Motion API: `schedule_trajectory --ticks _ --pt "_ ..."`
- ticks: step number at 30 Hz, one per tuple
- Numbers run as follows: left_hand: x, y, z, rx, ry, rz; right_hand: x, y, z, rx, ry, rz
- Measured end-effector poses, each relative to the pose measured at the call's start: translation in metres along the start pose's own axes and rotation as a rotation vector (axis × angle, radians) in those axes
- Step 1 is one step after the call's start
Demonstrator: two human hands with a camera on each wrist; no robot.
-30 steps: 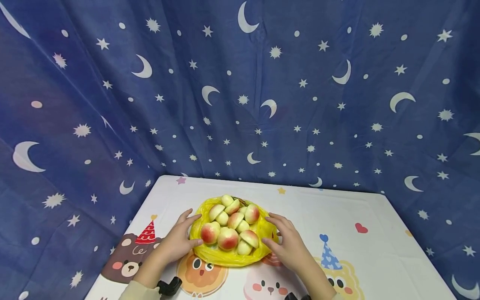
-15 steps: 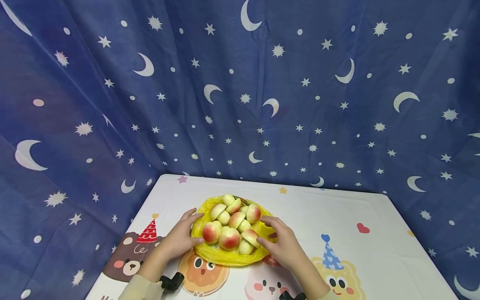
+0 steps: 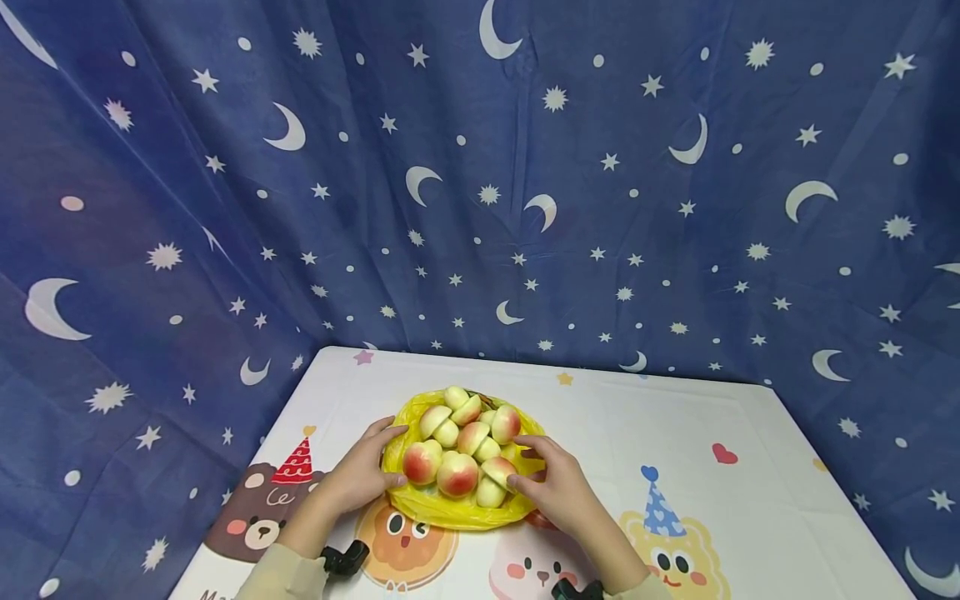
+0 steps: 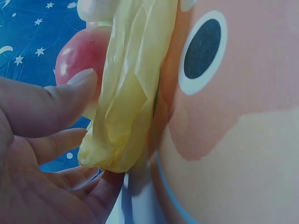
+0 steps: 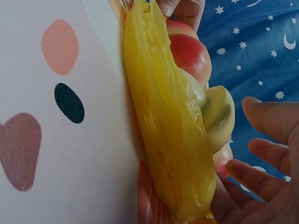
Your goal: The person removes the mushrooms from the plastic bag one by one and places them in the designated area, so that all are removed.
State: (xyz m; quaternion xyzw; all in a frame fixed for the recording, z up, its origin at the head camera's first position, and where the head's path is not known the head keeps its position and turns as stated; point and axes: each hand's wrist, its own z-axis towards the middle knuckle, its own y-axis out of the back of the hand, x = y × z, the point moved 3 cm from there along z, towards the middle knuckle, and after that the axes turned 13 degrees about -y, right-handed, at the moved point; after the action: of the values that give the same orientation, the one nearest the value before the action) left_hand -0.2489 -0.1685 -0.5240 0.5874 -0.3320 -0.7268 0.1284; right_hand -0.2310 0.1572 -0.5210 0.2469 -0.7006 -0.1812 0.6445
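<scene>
Red and pale-green peaches [image 3: 457,475], some whole and some looking like halves, lie heaped in a yellow plastic bag [image 3: 450,517] with its edge folded down. My left hand [image 3: 356,471] is at the bag's left side, fingers spread. In the left wrist view its thumb is close to a red peach [image 4: 81,53] and its lower fingers touch the yellow plastic. On the other side, my right hand [image 3: 558,487] reaches over the bag's right edge. Its fingers are parted and loosely bent beside a peach half [image 5: 222,112], apparently gripping nothing.
The white table cover [image 3: 675,425] bears cartoon prints, such as a brown bear [image 3: 258,508] and a yellow face [image 3: 675,550]. A dark blue curtain [image 3: 570,208] with moons and stars hangs behind and at the left. A thin dark edge [image 3: 483,398] shows behind the peaches.
My right hand has moved left, from the bag's outer edge to over its right side near the peaches. My left hand stays at the left side almost unmoved.
</scene>
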Motion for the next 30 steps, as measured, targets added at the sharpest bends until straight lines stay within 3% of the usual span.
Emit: schedule_trajectory --ticks 20,30 --pt "0.003 -0.003 0.004 -0.023 0.015 0.021 -0.003 -0.008 0.005 0.062 -0.024 0.029" --pt "0.008 -0.005 0.007 -0.046 -0.014 0.048 -0.001 -0.012 0.006 0.11 0.005 0.008"
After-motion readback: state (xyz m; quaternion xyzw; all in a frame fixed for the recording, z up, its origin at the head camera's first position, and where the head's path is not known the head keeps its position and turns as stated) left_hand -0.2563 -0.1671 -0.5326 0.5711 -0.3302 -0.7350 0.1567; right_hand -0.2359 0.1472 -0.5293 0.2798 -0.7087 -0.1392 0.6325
